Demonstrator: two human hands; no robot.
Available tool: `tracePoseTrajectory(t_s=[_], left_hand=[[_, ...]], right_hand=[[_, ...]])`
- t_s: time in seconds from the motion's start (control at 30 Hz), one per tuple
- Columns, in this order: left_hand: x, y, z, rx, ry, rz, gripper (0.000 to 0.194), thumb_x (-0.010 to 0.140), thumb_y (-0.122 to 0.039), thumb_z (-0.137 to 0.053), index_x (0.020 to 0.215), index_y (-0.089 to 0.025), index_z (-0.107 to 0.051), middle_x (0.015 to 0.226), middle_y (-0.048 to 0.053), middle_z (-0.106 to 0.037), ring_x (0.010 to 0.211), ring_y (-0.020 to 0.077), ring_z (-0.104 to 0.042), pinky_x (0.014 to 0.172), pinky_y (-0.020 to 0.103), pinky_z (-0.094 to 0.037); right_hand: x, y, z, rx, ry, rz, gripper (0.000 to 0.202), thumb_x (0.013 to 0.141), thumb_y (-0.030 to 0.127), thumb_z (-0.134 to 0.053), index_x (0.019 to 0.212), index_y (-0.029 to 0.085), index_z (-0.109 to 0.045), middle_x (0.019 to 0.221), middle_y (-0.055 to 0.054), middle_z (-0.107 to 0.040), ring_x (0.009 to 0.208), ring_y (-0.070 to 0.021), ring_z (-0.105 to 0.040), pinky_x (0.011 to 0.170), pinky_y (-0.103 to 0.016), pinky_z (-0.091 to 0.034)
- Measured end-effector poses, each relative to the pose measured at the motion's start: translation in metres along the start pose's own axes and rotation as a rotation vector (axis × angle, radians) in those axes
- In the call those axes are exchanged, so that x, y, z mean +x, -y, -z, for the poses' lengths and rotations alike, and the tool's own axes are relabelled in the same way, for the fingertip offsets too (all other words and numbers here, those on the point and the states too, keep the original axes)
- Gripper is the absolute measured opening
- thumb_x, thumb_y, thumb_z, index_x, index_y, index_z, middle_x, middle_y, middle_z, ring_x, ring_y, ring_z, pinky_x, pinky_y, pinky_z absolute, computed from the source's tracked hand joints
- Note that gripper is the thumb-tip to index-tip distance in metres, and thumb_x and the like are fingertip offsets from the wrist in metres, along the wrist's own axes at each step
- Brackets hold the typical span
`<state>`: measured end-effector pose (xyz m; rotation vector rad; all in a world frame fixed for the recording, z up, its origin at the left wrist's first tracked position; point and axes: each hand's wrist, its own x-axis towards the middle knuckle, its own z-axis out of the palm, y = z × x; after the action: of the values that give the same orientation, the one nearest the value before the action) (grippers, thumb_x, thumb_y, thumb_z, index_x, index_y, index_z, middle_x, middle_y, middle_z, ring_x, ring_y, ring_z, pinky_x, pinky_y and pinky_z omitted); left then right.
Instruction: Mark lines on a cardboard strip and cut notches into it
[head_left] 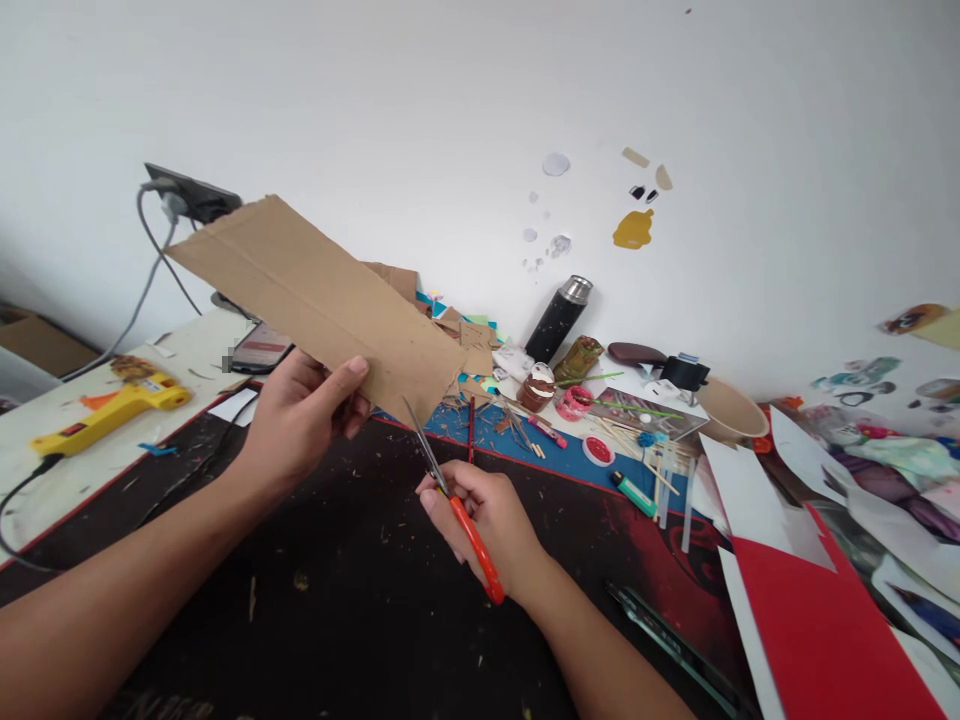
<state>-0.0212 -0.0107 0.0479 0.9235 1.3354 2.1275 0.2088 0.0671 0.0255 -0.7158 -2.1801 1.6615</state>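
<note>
My left hand (311,410) is closed on the lower edge of a long brown cardboard piece (315,285), thumb on its near face. The piece is held up at a slant above the desk, and a crease runs along it. In my right hand (484,510) is a pair of scissors (469,540) with red-orange handles. Their blades point up and to the left, with the tips at the cardboard's lower right part. Whether the blades are around the edge or only in front of it, I cannot tell.
A yellow glue gun (112,410) lies at the left near a phone (259,348). Behind the hands are cardboard scraps (476,345), a black thermos (559,318) and small paint jars (575,402). A utility knife (671,640) and red paper (810,620) lie at the right.
</note>
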Motion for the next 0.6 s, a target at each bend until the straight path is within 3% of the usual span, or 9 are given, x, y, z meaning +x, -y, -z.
tracePoseTrajectory(t_s=[0.23, 0.6], left_hand=[[0.0001, -0.0003, -0.0004, 0.001, 0.003, 0.014, 0.047, 0.084, -0.052, -0.100, 0.092, -0.022, -0.065, 0.070, -0.005, -0.067, 0.046, 0.0098, -0.056, 0.036, 0.021, -0.039], [0.0006, 0.0010, -0.0008, 0.012, 0.026, 0.036, 0.046, 0.085, -0.053, -0.099, 0.089, -0.022, -0.065, 0.061, -0.004, -0.065, 0.045, 0.0115, -0.055, 0.038, 0.022, -0.038]], right_hand=[[0.0018, 0.0000, -0.0020, -0.061, -0.044, 0.067, 0.031, 0.098, 0.049, -0.076, 0.087, 0.021, -0.068, 0.068, 0.004, -0.052, 0.061, -0.0126, -0.040, 0.058, -0.027, -0.036], [0.0028, -0.0084, -0.0042, -0.116, -0.085, 0.057, 0.022, 0.097, 0.042, -0.072, 0.087, 0.022, -0.071, 0.067, 0.004, -0.051, 0.061, -0.0137, -0.041, 0.060, -0.027, -0.039]])
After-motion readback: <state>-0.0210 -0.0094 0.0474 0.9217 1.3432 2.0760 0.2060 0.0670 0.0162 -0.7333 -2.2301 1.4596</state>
